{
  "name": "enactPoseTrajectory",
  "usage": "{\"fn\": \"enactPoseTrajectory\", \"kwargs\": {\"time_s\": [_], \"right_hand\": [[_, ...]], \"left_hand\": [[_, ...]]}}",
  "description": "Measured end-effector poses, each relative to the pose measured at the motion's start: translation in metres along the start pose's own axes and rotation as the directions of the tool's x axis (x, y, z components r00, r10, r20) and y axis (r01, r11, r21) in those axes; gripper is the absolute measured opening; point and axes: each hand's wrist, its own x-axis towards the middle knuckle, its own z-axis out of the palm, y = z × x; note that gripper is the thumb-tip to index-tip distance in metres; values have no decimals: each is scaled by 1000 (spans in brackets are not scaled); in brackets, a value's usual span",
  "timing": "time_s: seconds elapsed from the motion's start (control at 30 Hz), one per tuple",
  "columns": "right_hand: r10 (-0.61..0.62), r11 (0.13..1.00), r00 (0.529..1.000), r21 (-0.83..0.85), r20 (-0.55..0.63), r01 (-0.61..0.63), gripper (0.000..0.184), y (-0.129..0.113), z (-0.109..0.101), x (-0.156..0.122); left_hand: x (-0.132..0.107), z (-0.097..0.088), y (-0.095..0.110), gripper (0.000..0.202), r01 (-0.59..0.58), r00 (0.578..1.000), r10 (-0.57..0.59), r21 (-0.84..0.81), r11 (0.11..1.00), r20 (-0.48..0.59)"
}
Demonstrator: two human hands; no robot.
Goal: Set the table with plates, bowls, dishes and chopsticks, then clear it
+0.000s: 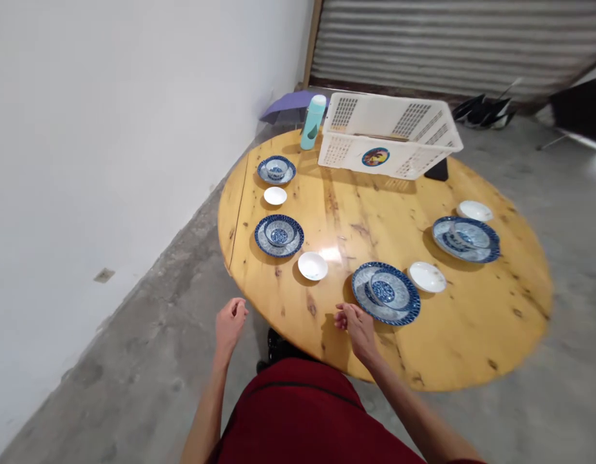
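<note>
My left hand hangs beyond the near-left table edge, fingers curled in and nothing visible in them. Over the near part of the table, my right hand has loosely bent fingers, slightly apart, holding nothing that I can see. It is right beside a blue-and-white plate with a patterned bowl on it; whether they touch is unclear. A small white dish lies right of that plate, and another white dish lies to its left. Farther left, a second blue-rimmed plate carries a bowl.
At the back of the round wooden table stand a white plastic basket and a turquoise bottle. A dark flat object lies by the basket. More plates with bowls sit at far left and right. A purple umbrella is behind.
</note>
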Motion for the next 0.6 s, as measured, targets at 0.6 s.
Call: {"fn": "enactPoseTrajectory", "kwargs": {"time_s": [0.6], "right_hand": [[112,986,989,110,99,-123,61,-41,138,12]], "left_hand": [[321,-2,162,25,-210,972,185,177,962,148]]}}
